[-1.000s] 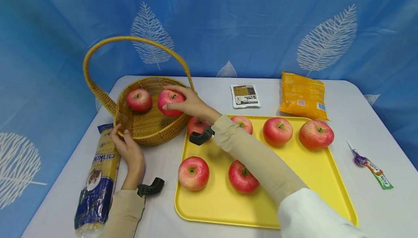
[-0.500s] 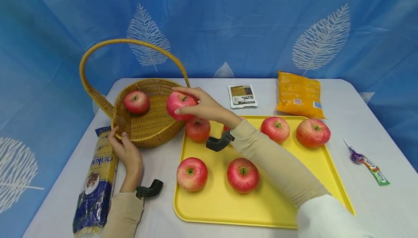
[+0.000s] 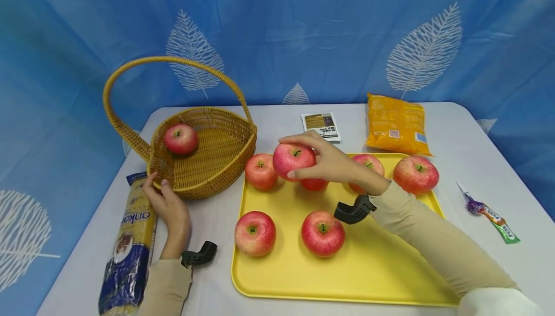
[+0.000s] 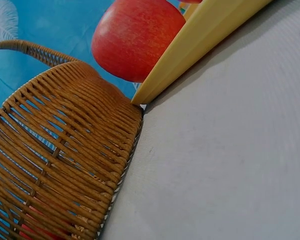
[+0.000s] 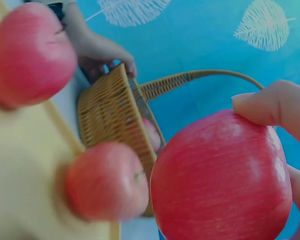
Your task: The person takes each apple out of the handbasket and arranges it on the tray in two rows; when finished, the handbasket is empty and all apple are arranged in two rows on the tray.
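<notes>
In the head view my right hand (image 3: 329, 162) grips a red apple (image 3: 291, 160) between thumb and fingers, raised over the back of the yellow tray (image 3: 277, 287). The held apple (image 5: 220, 180) fills the lower right of the right wrist view. Partly hidden beneath it is another apple (image 3: 314, 184). My left hand (image 3: 171, 210) holds the near left rim of a wicker basket (image 3: 236, 171) with a tall arched handle. One apple (image 3: 180, 138) lies inside the basket, at its left. The left wrist view shows the basket's woven side (image 4: 65, 145) but not the hand.
More apples sit on the tray, including a front-left one (image 3: 255, 233) and a back-right one (image 3: 416, 175). Behind it lie a white packet (image 3: 322, 126) and an orange bag (image 3: 396, 124). Wrapped candies (image 3: 485, 212) are at right, a long noodle-like packet (image 3: 130, 248) at left.
My right hand has carried its apple rightward, from over the basket to over the tray. The left hand has stayed at the basket's rim.
</notes>
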`<state>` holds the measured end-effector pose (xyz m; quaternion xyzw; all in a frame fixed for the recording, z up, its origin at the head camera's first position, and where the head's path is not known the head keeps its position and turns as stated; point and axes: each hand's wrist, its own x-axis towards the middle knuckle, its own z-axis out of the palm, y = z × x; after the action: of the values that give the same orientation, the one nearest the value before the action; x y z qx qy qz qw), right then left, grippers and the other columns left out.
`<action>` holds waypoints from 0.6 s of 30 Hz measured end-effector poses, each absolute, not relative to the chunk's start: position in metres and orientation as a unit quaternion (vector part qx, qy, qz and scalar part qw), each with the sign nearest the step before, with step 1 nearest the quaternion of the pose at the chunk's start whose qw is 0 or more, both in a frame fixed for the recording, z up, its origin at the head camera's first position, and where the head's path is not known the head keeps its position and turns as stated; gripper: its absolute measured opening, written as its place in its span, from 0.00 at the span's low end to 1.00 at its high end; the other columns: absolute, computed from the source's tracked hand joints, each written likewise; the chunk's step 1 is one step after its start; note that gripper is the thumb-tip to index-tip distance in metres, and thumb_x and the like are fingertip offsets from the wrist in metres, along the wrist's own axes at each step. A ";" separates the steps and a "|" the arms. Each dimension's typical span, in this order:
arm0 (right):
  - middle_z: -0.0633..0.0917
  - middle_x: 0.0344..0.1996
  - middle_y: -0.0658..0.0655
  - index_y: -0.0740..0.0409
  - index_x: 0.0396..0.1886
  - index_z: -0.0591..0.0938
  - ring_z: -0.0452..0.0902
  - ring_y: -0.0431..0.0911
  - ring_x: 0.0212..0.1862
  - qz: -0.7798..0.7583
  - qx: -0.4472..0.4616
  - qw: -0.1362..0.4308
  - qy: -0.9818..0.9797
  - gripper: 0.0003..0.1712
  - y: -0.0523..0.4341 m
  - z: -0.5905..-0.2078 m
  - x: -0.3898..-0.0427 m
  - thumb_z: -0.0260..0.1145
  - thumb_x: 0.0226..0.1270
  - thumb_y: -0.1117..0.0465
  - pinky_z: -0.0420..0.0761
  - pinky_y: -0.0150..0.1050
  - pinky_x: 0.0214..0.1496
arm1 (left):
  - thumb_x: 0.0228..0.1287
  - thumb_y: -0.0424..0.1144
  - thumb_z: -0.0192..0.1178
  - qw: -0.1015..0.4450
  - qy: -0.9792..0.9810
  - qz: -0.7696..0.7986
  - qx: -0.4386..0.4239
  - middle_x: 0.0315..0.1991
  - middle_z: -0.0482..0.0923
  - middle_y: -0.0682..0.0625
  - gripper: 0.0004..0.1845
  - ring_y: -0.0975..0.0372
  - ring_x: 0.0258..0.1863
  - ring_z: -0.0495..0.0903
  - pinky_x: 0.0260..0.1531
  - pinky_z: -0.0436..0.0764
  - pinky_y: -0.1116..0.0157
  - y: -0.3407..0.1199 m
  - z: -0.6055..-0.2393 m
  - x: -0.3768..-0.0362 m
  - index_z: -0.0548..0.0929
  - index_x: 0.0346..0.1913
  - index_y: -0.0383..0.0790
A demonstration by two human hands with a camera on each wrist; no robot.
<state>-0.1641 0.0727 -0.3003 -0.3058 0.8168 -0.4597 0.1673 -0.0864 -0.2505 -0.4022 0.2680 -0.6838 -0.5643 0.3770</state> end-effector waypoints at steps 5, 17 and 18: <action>0.67 0.56 0.48 0.37 0.61 0.68 0.66 0.44 0.53 -0.443 -0.303 0.172 0.826 0.36 0.118 -0.305 -0.146 0.70 0.50 0.52 0.74 0.42 0.51 | 0.68 0.36 0.39 0.380 -0.683 -0.561 0.272 0.66 0.58 0.53 0.17 0.69 0.66 0.54 0.64 0.50 0.75 -0.251 -0.403 -0.086 0.65 0.58 0.43; 0.69 0.57 0.45 0.36 0.58 0.70 0.58 0.41 0.62 -0.393 -0.285 0.143 0.862 0.35 0.194 -0.332 -0.096 0.71 0.48 0.54 0.72 0.45 0.54 | 0.69 0.36 0.38 0.377 -0.685 -0.565 0.265 0.65 0.58 0.49 0.18 0.67 0.66 0.55 0.64 0.52 0.73 -0.250 -0.402 -0.085 0.63 0.59 0.42; 0.69 0.56 0.45 0.37 0.58 0.70 0.59 0.38 0.60 -0.393 -0.286 0.143 0.862 0.35 0.198 -0.336 -0.092 0.71 0.48 0.54 0.73 0.42 0.53 | 0.69 0.37 0.38 0.376 -0.687 -0.563 0.264 0.65 0.58 0.50 0.18 0.67 0.66 0.55 0.64 0.52 0.73 -0.250 -0.403 -0.086 0.63 0.59 0.42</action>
<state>-0.0917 0.1979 -0.3359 -0.2856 0.8622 -0.3933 0.1428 -0.0856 -0.2495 -0.4026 0.2643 -0.6866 -0.5632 0.3762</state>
